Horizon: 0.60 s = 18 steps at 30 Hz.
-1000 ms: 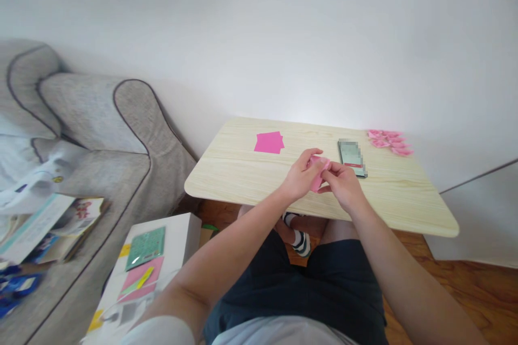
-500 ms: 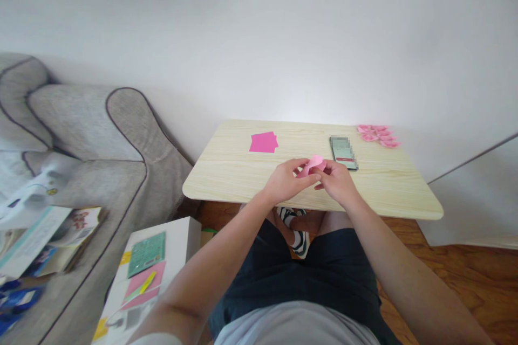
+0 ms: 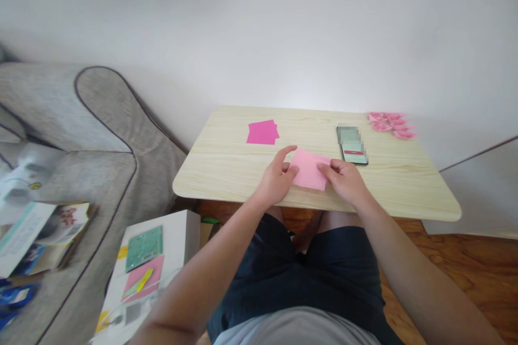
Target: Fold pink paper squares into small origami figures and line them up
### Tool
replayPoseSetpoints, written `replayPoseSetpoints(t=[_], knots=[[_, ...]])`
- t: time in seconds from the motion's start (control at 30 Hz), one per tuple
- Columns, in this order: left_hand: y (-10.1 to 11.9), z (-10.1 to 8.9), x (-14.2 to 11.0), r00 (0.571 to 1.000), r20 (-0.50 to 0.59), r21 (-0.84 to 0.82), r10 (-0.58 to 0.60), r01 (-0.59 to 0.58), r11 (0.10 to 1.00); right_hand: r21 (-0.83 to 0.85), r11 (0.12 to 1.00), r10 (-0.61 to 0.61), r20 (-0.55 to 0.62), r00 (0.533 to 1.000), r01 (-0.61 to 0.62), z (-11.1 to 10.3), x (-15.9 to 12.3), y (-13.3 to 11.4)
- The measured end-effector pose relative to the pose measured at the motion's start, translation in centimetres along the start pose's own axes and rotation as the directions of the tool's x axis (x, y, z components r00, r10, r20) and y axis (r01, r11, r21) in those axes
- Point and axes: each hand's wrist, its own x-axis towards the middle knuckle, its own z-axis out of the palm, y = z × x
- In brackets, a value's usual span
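A light pink square of paper (image 3: 309,171) is spread flat between my two hands, above the table's front edge. My left hand (image 3: 277,177) pinches its left side between thumb and fingers. At its right side, my right hand (image 3: 343,177) grips the paper with the thumb on top. Darker pink paper sheets (image 3: 262,132) lie in a small overlapping stack on the table, beyond my left hand. Past my right hand rests a phone (image 3: 353,145) with its screen lit. Several folded pink paper pieces (image 3: 392,123) sit in a cluster at the far right.
The pale wooden table (image 3: 218,167) stands against a white wall. To the left are a grey sofa (image 3: 157,145) and a white box (image 3: 180,226), which bears a green patterned pad (image 3: 144,248), a yellow cutter (image 3: 144,279) and a white charger (image 3: 131,312). Books (image 3: 52,237) lie on the sofa.
The pink paper was curled between my fingers and is now opened out flat. My hands have moved slightly apart. The view has shifted a little.
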Motion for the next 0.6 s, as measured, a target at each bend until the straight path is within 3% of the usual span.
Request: replayPoseSetpoints(t=[0.17,0.27,0.33,0.43,0.5,0.6], knots=[[-0.8,-0.2,-0.6,0.972,-0.003,0.355,0.234,-0.217,0.909,-0.33,0.941,-0.092,-0.053,0.994,0.069,0.5,-0.2,0.2],[-1.3,-0.1,-0.6,0.97,0.052,0.518,0.237,-0.229,0.824,-0.506,0.849,-0.257,-0.139,0.956,0.154,1.1,-0.9,0.1],[-1.5,0.0,-0.7,0.981,0.054,0.583,0.184,-0.181,0.792,-0.593,0.772,-0.415,-0.197,0.888,0.23,1.6,-1.9,0.0],[-1.3,0.4,-1.2,0.993,0.027,0.632,0.118,-0.108,0.768,-0.537,0.735,-0.556,-0.127,0.821,0.415,2.1,-4.0,0.0],[-1.0,0.5,-1.7,0.995,0.025,0.642,0.1,-0.092,0.761,-0.446,0.726,-0.586,-0.002,0.81,0.524,2.2,-5.1,0.4],[-0.6,0.5,-2.3,0.997,0.033,0.655,0.067,-0.072,0.752,-0.387,0.741,-0.567,0.081,0.82,0.55,2.0,-5.9,1.3]])
